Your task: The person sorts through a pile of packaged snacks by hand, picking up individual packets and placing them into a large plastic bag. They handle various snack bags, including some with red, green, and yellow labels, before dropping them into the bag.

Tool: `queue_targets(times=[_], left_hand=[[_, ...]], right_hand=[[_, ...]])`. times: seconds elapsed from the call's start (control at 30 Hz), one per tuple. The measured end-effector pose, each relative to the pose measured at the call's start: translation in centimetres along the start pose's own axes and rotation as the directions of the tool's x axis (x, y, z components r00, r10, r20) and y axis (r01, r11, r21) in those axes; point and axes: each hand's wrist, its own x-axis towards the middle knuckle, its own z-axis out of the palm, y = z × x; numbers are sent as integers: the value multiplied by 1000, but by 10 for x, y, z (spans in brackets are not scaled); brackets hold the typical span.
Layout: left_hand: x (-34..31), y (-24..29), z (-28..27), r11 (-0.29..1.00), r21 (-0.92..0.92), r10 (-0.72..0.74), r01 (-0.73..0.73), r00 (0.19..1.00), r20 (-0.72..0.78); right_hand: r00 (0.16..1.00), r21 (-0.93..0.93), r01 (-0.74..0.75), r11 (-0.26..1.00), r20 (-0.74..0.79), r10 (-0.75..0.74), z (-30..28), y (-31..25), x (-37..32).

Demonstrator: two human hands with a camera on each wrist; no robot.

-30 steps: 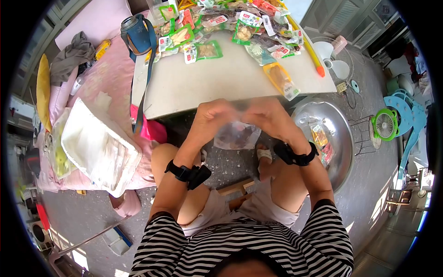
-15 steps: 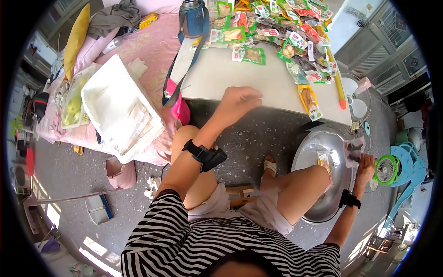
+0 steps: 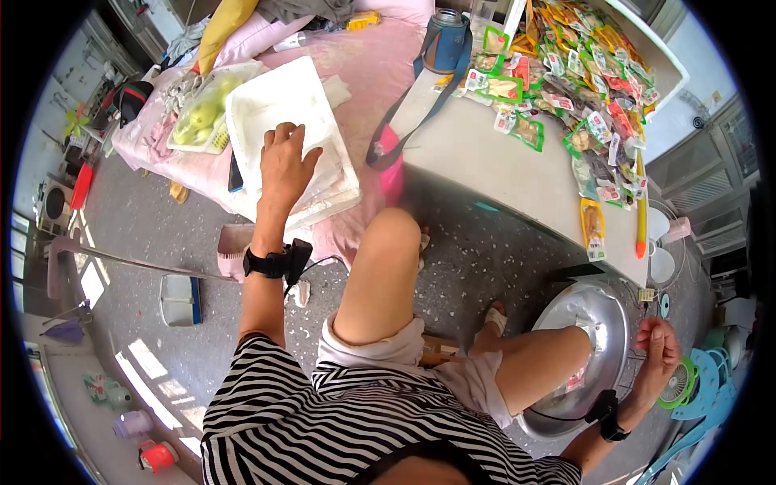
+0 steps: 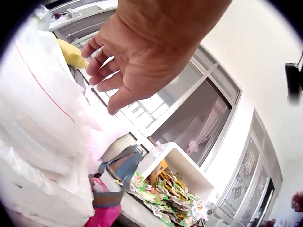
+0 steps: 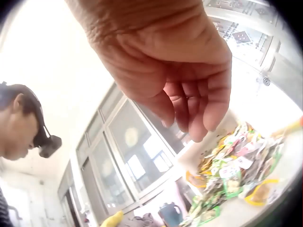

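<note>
My left hand (image 3: 283,171) reaches over the white foam box (image 3: 279,85) on the bed, fingers spread and holding nothing. In the left wrist view, thin clear plastic (image 4: 45,90) bulges up close by that hand. My right hand (image 3: 659,349) hangs beside the metal basin (image 3: 621,323), its fingers loosely curled with nothing between them. The right wrist view shows the same relaxed hand (image 5: 184,85) from the palm side. Inside the basin lie a few food packets (image 3: 575,380), partly hidden by my knee.
A table (image 3: 477,162) carries a heap of vacuum food packets (image 3: 598,89), a yellow-edged packet (image 3: 593,230) near its edge and a strapped blue bottle (image 3: 446,48). A crate of green fruit (image 3: 202,113) sits beside the foam box. A green fan (image 3: 677,384) stands right of the basin.
My left hand has gone from the table edge leftward to above the foam box. The clear packet that my right hand held over the basin is out of that hand. The head view has turned left.
</note>
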Motion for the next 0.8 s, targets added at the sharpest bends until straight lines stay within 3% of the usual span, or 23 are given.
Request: queue_targets(times=[0.13,0.17,0.27,0.33,0.4,0.43,0.47,0.5,0.57,0.6,0.63,0.67,0.73,0.77,0.8], left_hand=[[-19,-45,15,986,144,-109,81,974,200],[-20,-47,20,985,154,-94,72,986,137],[-14,-35,13,993,88,-82,81,997,12],[-7,-13,-3,994,53,-95,98,994,-56],[3,17,-18,997,-59,-52,45,992,-111],[9,39,-28,979,-188,-98,81,992,-83],[14,62,-31,943,-310,-140,119,989,-44],[17,77,-24,893,-449,-72,30,994,-77],[21,129,-9,650,-757,-59,71,997,43],[22,154,7,570,-810,-46,138,990,137],[23,177,29,553,-828,36,98,989,142],[22,201,46,502,-852,110,147,967,231],[17,240,81,332,-885,217,326,887,408],[15,243,111,420,-854,294,307,844,448],[11,255,120,376,-868,295,325,845,445]], right_hand=[[909,407,247,879,217,-356,16,-79,-3],[858,484,294,824,247,-451,24,-88,0],[773,633,251,732,324,-545,61,-100,23],[835,638,214,740,274,-478,95,-95,32],[857,608,-55,792,436,-274,127,-86,43],[829,552,-204,809,537,-158,143,-76,50],[800,502,-260,825,590,-107,163,-62,59],[766,449,-316,836,640,-54,183,-45,69],[734,393,-351,850,680,-12,221,-7,84],[722,383,-377,843,692,8,237,10,90],[709,373,-403,836,705,28,249,25,95],[714,400,-445,801,699,48,255,36,98],[721,453,-520,724,688,86,263,57,104],[745,449,-522,726,654,131,265,68,107],[739,432,-545,718,651,170,263,77,109]])
